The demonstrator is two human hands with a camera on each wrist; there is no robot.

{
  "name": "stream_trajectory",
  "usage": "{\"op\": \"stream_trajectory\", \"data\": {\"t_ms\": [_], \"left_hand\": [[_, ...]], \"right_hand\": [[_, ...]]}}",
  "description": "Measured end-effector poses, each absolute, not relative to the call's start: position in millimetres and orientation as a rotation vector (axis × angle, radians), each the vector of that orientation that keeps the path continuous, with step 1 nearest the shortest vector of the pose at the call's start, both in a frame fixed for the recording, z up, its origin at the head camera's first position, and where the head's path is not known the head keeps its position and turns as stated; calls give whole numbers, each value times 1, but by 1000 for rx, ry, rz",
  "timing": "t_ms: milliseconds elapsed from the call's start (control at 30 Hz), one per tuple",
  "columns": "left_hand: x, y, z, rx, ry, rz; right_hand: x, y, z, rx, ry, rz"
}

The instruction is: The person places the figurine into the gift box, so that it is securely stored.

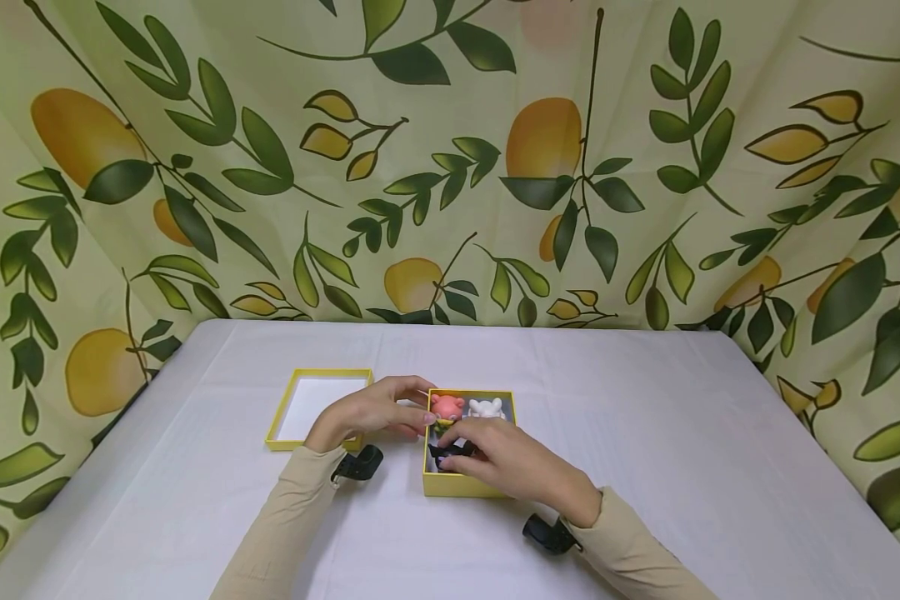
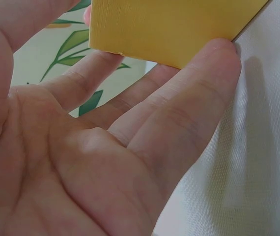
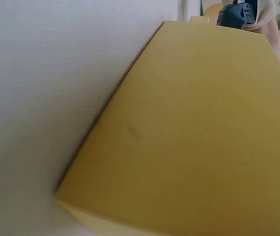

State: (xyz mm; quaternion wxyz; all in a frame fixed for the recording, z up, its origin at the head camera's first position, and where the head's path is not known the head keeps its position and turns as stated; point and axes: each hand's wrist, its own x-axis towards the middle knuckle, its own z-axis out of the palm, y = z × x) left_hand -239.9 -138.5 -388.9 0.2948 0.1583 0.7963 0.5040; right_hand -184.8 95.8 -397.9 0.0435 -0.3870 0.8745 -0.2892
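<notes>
A yellow-edged box [image 1: 467, 486] stands on the table with small figures in it. At its far left sits a pink figure [image 1: 447, 407] with rounded ears, beside a white figure [image 1: 486, 408]. My left hand [image 1: 378, 410] touches the box's left side, thumb at the rim; its fairly straight fingers meet the yellow wall [image 2: 164, 29] in the left wrist view. Reaching over the near wall, my right hand [image 1: 513, 458] pinches a small black figure [image 1: 450, 452] inside the box, partly covered by the fingers. The right wrist view shows only the box's outer wall [image 3: 189, 123], no fingers.
Left of the box lies a yellow-edged lid [image 1: 281, 417], white inside, partly behind my left hand. A white cloth [image 1: 645, 417] covers the table. Behind it hangs a curtain [image 1: 450, 200] printed with leaves and fruit. A black wrist camera sits on each sleeve.
</notes>
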Motion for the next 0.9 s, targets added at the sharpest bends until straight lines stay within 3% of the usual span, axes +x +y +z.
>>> {"op": "stream_trajectory", "data": {"t_ms": [900], "left_hand": [[-241, -140, -388, 458, 2106, 1335]], "right_hand": [[-184, 106, -383, -1214, 2679, -930]]}}
